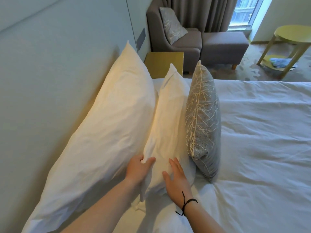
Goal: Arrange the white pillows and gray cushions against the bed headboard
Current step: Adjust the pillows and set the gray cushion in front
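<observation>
Pillows come first in your head view: a large white pillow (107, 125) leans on the pale headboard (50, 73), a smaller white pillow (168, 125) stands against it, and a gray cushion (204, 121) with a branch pattern stands upright against that one. Your left hand (139, 167) pinches the smaller pillow's near edge, fingers curled into the fabric. Your right hand (176, 177) lies flat on the same pillow, fingers straight and slightly apart. A second gray cushion (171, 24) sits on the armchair (183, 39) beyond the white bed (260, 148).
</observation>
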The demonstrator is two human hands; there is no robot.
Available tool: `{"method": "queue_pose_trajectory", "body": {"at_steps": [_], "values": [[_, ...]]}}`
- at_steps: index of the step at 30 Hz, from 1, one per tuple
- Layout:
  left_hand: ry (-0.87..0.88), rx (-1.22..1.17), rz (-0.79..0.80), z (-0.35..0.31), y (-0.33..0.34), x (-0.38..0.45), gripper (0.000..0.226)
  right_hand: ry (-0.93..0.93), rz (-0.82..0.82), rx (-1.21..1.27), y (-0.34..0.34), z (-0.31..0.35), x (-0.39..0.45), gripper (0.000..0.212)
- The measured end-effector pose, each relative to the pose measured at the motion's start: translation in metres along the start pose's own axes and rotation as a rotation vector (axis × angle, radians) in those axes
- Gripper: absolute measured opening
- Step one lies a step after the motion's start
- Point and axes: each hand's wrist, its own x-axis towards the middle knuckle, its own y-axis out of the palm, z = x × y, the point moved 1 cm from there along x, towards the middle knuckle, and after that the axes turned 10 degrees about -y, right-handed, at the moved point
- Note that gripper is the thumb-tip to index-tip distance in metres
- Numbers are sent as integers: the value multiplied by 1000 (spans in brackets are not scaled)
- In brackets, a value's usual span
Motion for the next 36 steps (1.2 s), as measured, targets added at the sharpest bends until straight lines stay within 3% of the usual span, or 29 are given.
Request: {"method": "queue_pose_trajectory", "body": {"at_steps": [9,14,18,25,31,36], "values": [[221,232,-76,-8,-14,-19,47,168,-90,179,3,14,38,96],[362,196,-24,-22,-10,-58,53,213,-187,285,0,29,39,107],[386,182,17,-5,-9,-81,51,239,-142,318,-1,23,23,119],[150,178,-4,18,-28,-54,49,235,-5,106,15,28,5,114],[145,223,-145,38,-41,-46,40,38,69,-216,20,46,20,84],[172,502,-159,47,-49,-42,28,-11,143,-403,26,53,32,83]]}}
